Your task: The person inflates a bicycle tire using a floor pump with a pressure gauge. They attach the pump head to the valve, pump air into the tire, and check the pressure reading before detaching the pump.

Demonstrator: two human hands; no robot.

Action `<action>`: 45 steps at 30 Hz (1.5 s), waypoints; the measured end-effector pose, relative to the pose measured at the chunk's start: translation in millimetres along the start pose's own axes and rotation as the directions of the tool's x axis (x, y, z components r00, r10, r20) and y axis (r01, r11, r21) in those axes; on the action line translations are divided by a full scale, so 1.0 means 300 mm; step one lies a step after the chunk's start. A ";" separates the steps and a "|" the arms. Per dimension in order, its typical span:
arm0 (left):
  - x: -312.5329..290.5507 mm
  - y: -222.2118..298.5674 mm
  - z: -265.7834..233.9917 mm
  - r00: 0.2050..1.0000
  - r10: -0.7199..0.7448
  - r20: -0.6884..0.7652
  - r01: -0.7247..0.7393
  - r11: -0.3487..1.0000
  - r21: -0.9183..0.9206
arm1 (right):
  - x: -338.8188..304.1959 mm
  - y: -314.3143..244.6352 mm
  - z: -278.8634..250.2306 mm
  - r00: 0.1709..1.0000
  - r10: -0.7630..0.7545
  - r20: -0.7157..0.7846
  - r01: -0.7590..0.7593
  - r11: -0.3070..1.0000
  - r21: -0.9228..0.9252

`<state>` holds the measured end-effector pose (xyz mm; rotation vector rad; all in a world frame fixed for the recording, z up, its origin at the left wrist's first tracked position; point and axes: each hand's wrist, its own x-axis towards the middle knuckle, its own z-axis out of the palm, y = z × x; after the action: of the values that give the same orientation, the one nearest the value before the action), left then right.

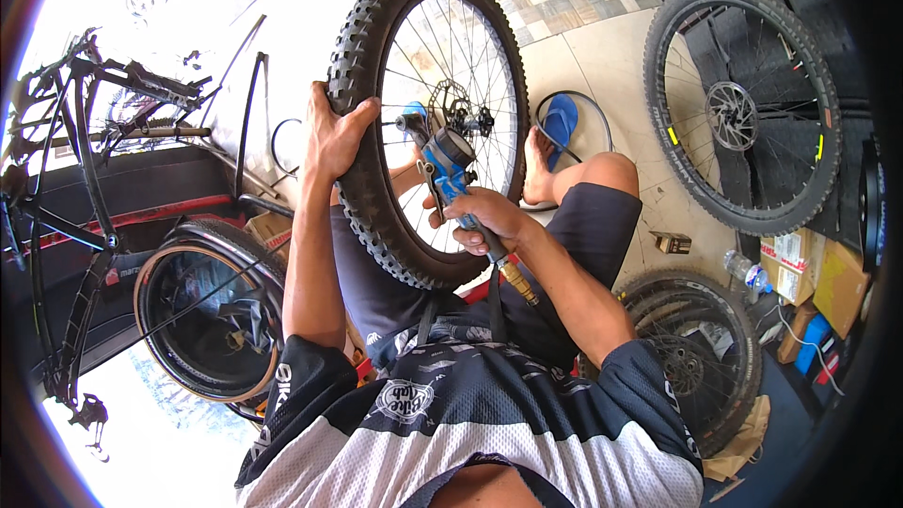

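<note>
black knobby tire (361, 179) is gripped by the left hand (339, 134), blue inflator (450, 158) clasped in the right hand (493, 216), hands apart.

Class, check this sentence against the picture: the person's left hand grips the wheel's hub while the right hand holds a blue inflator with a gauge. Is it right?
Not quite: the left hand is not on the hub. The head view shows it gripping the knobbly tyre; the right hand does hold a blue inflator with a gauge.
</note>
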<state>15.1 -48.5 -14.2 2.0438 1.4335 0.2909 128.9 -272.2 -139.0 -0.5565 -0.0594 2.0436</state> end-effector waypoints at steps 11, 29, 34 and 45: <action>0.015 -0.015 0.007 0.999 -0.039 0.035 0.039 0.999 -0.018 | -0.017 -0.002 0.003 1.000 -0.018 0.010 0.018 1.000 0.001; -0.005 0.001 0.013 1.000 0.009 -0.015 -0.009 1.000 0.025 | -0.016 -0.008 0.028 0.998 -0.036 0.049 0.039 0.997 -0.063; 0.001 -0.001 0.016 1.000 -0.001 -0.012 0.002 1.000 0.025 | -0.017 -0.009 0.037 0.997 -0.037 0.067 0.040 0.999 -0.030; 0.001 0.010 0.015 1.000 0.003 0.003 -0.003 1.000 0.016 | -0.009 -0.006 0.047 0.999 -0.028 0.030 0.030 0.998 -0.063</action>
<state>19.8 -50.4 -15.9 2.0582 1.4356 0.2788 125.7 -271.0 -124.9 -0.5623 -0.1497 2.0272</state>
